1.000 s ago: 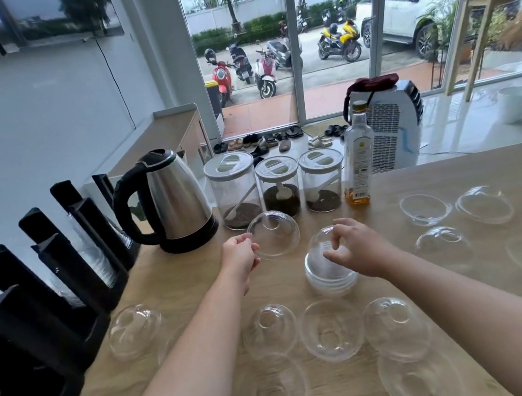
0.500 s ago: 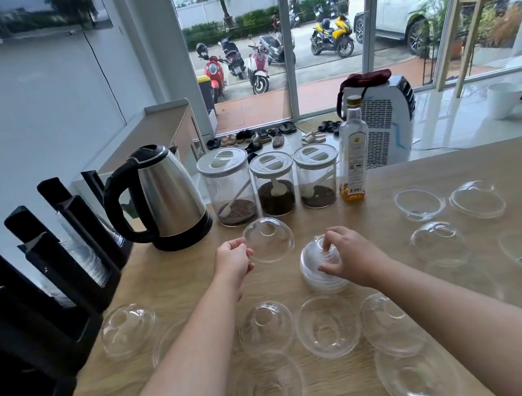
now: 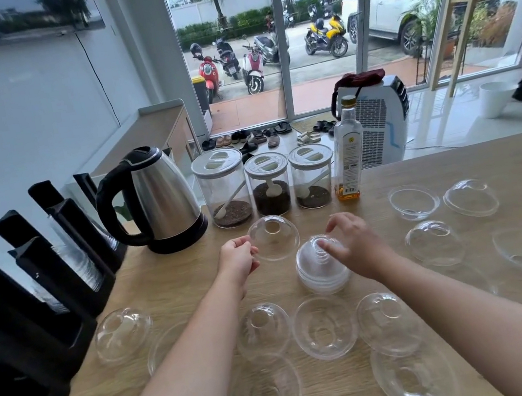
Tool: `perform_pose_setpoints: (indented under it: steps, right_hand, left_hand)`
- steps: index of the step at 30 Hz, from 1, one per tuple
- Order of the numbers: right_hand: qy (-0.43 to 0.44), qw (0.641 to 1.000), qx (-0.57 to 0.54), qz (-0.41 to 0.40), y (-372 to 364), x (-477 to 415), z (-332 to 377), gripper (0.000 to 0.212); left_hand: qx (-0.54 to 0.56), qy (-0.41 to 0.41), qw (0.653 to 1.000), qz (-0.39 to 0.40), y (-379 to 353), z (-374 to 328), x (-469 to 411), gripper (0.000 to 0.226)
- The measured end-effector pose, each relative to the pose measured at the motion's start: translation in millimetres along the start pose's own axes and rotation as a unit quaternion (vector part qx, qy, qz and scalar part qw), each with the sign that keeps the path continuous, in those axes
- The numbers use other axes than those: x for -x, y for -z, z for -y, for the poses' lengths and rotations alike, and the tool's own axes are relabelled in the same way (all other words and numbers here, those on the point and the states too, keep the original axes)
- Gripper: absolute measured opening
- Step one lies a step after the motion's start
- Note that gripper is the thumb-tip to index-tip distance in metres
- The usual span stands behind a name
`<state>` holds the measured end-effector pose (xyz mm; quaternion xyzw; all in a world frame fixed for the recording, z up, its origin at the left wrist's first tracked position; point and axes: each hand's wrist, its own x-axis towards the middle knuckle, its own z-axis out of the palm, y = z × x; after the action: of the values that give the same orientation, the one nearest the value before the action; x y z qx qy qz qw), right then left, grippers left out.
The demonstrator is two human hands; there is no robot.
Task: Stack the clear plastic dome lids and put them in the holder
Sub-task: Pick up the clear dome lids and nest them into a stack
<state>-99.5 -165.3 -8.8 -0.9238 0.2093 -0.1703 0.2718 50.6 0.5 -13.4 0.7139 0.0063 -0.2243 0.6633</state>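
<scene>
Pinching one dome lid (image 3: 273,238) by its rim in left grip (image 3: 238,261); right grip (image 3: 352,244) spread, steadying mid-desk stack (image 3: 323,268). Could topple if dropped crooked.

This looks like a small drinks shop or café. A wooden counter (image 3: 421,171) carries an electric kettle (image 3: 159,197), three lidded jars (image 3: 269,184) with scoops in dark grounds, a syrup bottle (image 3: 347,155), a black cup-and-lid holder (image 3: 26,289) and many clear dome lids (image 3: 322,327). Glass doors (image 3: 277,36) face a street with parked scooters (image 3: 230,64).
</scene>
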Motion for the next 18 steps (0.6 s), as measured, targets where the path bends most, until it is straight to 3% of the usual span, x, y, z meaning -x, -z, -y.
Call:
perform_pose_setpoints:
  steps: [3, 7, 10, 13, 18]
  right_hand:
    - [-0.050, 0.994, -0.090, -0.027, 10, -9, 1, 0.020]
    - [-0.115, 0.956, -0.269, 0.014, 16, -15, 3, 0.013]
    - [-0.145, 0.938, -0.315, 0.015, 15, -15, -3, 0.006]
    - [-0.179, 0.919, -0.350, 0.005, 16, -14, -13, 0.013]
    - [-0.208, 0.914, -0.348, 0.005, 12, -11, -23, 0.012]
  left_hand:
    - [0.017, 0.010, 0.999, 0.028, -12, -5, 6, 0.017]
    - [0.022, 0.011, 0.997, 0.073, -33, -9, 16, 0.016]
    - [0.007, 0.006, 0.996, 0.086, -47, -9, 19, 0.015]
    - [-0.019, -0.007, 0.995, 0.093, -56, -6, 20, 0.017]
    - [-0.095, -0.042, 0.992, 0.070, -63, 6, 15, 0.019]
